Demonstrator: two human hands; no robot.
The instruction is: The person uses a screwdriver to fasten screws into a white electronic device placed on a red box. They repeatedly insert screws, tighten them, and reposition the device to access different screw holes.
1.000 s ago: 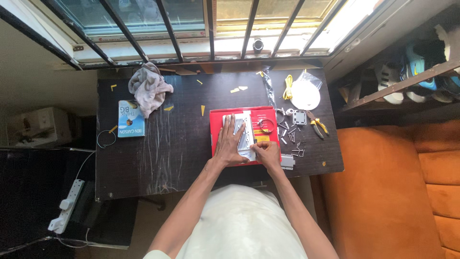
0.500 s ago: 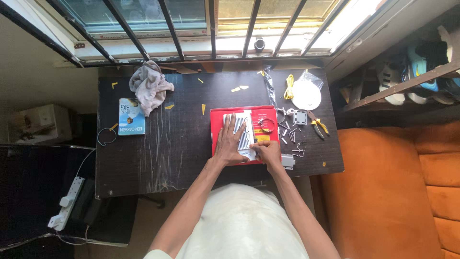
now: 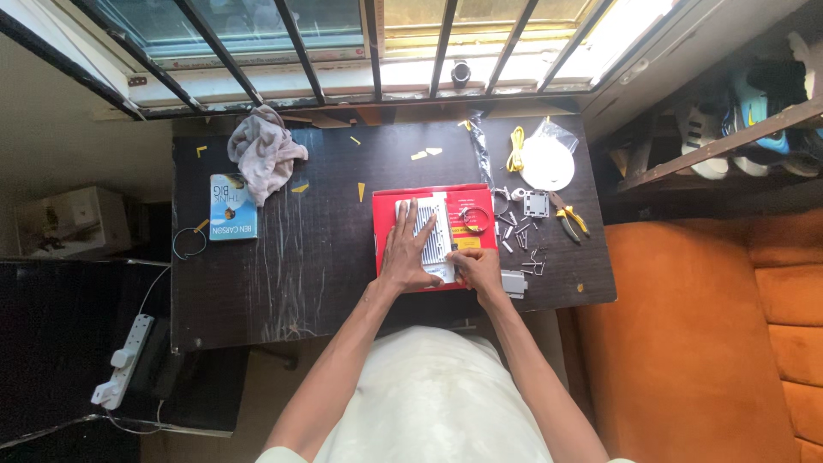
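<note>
- Where the dark table (image 3: 326,283) meets the barred window, a crumpled grey cloth (image 3: 264,150) lies at the far left, with a blue book (image 3: 232,207) just near of it and a wire ring (image 3: 189,243) by the left edge
- To the right sit a white disc (image 3: 547,166) with a yellow cord (image 3: 515,152), yellow-handled pliers (image 3: 569,219), a small metal plate (image 3: 536,205) and scattered screws (image 3: 523,240)
- Nothing covers the red box (image 3: 387,214) except the hands and the white finned panel (image 3: 431,233) lying on it, at the table's near middle
- The left hand (image 3: 405,254) lies flat, fingers spread, pressing the panel
- The right hand (image 3: 477,271) is curled closed around a thin dark tool (image 3: 452,244) at the panel's near right corner
</note>
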